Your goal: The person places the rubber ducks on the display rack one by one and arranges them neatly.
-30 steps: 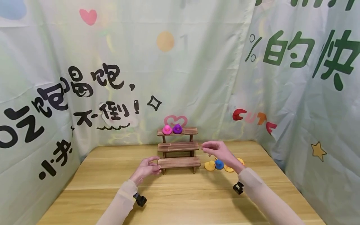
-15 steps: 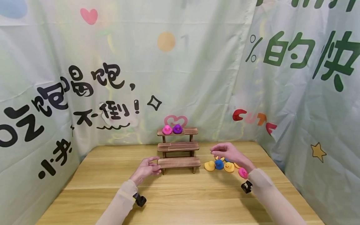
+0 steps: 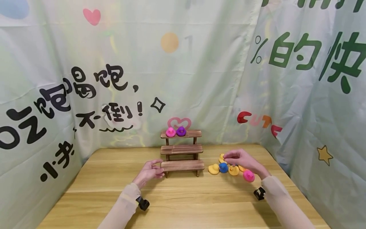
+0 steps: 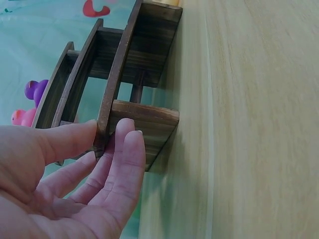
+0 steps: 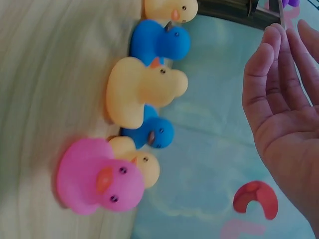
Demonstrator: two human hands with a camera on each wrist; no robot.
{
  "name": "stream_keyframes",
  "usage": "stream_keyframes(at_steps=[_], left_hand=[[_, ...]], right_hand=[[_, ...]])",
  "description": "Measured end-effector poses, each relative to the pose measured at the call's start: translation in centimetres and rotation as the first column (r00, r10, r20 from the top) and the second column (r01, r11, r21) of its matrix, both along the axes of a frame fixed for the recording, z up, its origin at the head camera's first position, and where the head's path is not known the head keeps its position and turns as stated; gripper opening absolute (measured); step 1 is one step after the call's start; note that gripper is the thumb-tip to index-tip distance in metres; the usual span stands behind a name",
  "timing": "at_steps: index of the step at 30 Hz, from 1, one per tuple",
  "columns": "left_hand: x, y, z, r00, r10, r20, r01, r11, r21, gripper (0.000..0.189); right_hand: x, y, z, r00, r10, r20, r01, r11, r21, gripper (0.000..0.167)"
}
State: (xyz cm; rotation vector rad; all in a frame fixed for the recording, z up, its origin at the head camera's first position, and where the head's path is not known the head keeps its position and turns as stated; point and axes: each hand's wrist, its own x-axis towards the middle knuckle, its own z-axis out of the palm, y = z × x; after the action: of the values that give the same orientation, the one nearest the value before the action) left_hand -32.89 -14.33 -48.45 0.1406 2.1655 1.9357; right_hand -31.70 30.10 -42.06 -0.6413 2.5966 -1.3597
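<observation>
My left hand grips the left end of the lowest step of a three-tier wooden shelf. In the left wrist view the thumb lies on the step's edge and the fingers curl beneath it. On the top tier sit a pink rubber duck and a purple rubber duck, side by side. To the right, my right hand hovers over a cluster of rubber ducks with nothing in its fingers. Among them are a blue duck, a yellow duck and a pink duck; the hand partly hides some in the head view.
The shelf and ducks stand on a wooden table. A printed fabric curtain hangs behind it and along both sides. A dark wrist camera is strapped to the left sleeve and another camera to the right.
My right hand has moved right and lower, away from the shelf and over the ducks. The pink duck by the table's right side has come into view. The left hand stays at the shelf.
</observation>
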Motion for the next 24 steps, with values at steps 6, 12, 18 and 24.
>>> stream_keyframes(at_steps=[6,12,18,24], left_hand=[[0.0,-0.1,-0.1,1.000,-0.009,-0.002,0.009,1.000,0.009,0.057],[0.0,-0.4,-0.1,1.000,-0.008,-0.004,0.008,1.000,0.005,0.057],[0.0,-0.2,0.1,1.000,-0.005,-0.001,0.005,1.000,0.000,0.057],[0.2,0.0,0.2,1.000,-0.001,0.005,0.001,1.000,0.003,0.057]], right_hand=[[0.3,1.3,-0.3,1.000,-0.017,0.004,0.017,1.000,-0.008,0.035],[0.2,2.4,-0.7,1.000,-0.026,0.005,0.026,0.999,0.024,0.029],[0.8,3.6,-1.5,0.998,-0.066,0.008,0.065,0.997,0.043,0.025],[1.4,4.9,-2.2,0.990,-0.136,-0.040,0.139,0.986,0.087,0.027]])
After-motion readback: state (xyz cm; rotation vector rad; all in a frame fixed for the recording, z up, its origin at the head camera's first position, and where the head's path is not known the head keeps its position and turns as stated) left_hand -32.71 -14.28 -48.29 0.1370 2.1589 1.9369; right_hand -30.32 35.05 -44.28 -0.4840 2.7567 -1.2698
